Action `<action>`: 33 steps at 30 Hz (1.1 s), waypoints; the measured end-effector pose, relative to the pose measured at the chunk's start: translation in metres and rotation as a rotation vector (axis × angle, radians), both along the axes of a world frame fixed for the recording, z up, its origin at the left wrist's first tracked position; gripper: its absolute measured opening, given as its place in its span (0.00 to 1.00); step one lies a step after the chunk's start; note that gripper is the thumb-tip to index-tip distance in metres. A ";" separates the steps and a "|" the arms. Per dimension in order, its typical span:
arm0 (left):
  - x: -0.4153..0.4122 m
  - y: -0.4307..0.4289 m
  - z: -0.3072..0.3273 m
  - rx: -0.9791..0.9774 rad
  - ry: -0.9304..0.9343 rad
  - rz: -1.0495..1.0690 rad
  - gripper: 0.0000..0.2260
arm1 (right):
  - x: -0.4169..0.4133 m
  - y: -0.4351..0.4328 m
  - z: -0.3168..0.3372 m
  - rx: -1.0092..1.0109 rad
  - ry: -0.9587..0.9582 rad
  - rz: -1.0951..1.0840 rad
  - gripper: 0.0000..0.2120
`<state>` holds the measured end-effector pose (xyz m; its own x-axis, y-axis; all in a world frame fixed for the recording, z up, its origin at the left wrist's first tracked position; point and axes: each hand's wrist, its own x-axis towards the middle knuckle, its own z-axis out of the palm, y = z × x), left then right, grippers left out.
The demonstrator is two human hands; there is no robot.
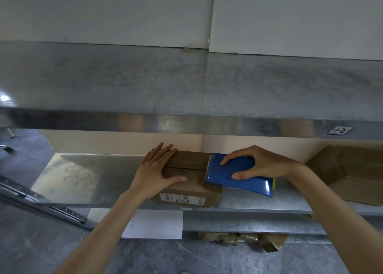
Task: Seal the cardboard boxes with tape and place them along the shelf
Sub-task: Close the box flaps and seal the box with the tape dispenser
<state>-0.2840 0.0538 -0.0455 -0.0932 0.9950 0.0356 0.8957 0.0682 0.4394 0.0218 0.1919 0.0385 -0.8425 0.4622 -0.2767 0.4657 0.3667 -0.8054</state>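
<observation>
A small brown cardboard box [190, 165] with a white label on its front sits on the middle metal shelf [87, 176]. Its top flaps are closed, with a seam running across. My left hand [158, 171] lies flat on the box's left top, fingers straight and thumb along the front edge. My right hand [258, 162] grips a blue tape dispenser [234, 173], whose toothed edge sits on the right end of the box's top seam.
An open, larger cardboard box [348, 172] stands at the right on the same shelf. The upper shelf [186, 82] overhangs close above. Below lie a white sheet of paper [157, 224] and crumpled brown cardboard scraps [248, 239] on the floor.
</observation>
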 end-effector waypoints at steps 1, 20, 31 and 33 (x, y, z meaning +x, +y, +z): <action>0.000 -0.001 0.000 -0.009 0.004 -0.001 0.50 | 0.000 -0.001 0.000 0.002 -0.003 0.001 0.18; -0.002 -0.021 0.005 0.064 0.067 -0.072 0.55 | 0.019 -0.026 0.014 -0.003 0.040 -0.003 0.17; -0.001 -0.018 0.006 0.043 0.063 -0.088 0.55 | 0.071 -0.032 0.024 -0.039 0.016 -0.100 0.18; -0.002 -0.017 0.006 0.041 0.060 -0.088 0.56 | 0.080 -0.032 0.024 -0.031 0.002 -0.124 0.18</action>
<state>-0.2861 0.0364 -0.0391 -0.0024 0.9969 0.0792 0.9221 -0.0284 0.3860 0.1022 0.1597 0.0628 -0.7801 0.5539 -0.2909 0.5043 0.2817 -0.8163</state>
